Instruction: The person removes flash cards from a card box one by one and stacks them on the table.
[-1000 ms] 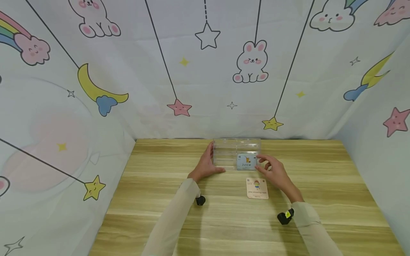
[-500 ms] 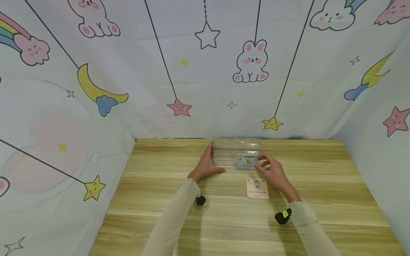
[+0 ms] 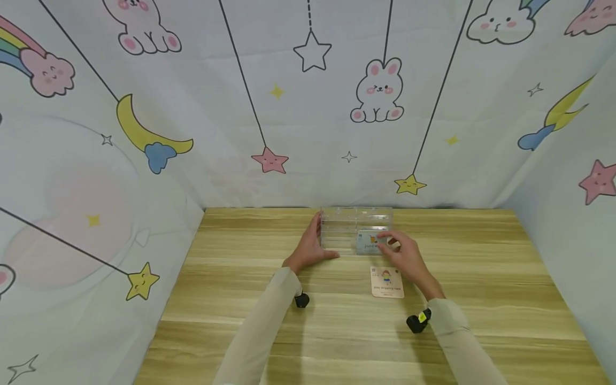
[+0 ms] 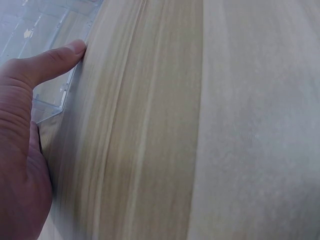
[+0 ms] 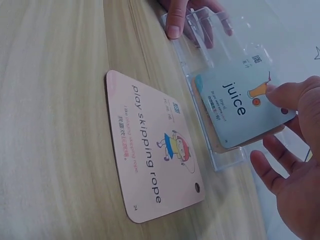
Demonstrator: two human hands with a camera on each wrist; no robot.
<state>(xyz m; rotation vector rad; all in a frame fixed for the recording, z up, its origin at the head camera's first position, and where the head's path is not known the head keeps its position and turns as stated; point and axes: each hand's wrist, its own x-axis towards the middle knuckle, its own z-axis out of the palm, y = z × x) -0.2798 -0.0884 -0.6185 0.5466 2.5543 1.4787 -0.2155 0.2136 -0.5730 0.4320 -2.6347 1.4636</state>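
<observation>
L hand gripped clear plastic box at L side; R hand touched "juice" card, can't tell if pinching; "play skipping rope" card lay nr box

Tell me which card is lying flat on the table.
The pink skipping rope card. It lies on bare wood outside the clear box, while the blue juice card sits in the box.
</observation>
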